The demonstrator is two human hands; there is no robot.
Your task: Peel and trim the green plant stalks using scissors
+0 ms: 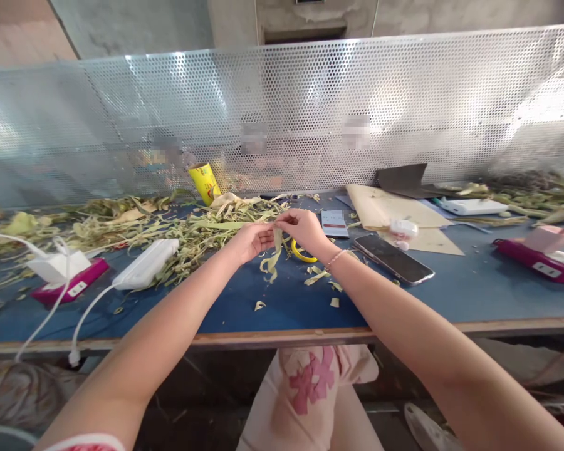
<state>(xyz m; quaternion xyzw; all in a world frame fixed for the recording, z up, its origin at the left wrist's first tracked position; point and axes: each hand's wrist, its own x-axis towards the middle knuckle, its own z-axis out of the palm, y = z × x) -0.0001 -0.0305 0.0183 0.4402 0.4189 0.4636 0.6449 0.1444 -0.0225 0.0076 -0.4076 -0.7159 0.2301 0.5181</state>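
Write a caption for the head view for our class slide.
Left hand and right hand meet at a pale strip over a blue table, phone at right.

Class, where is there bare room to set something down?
Bare tabletop lies between the phone and the right-hand magenta power strip; a narrow band between loose scraps and front edge. Crowded: back left, dried leaf strips beside the yellow tube.

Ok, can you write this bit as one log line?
left hand: at pale strip | right hand: pinching pale strip | nearby: yellow ring, phone
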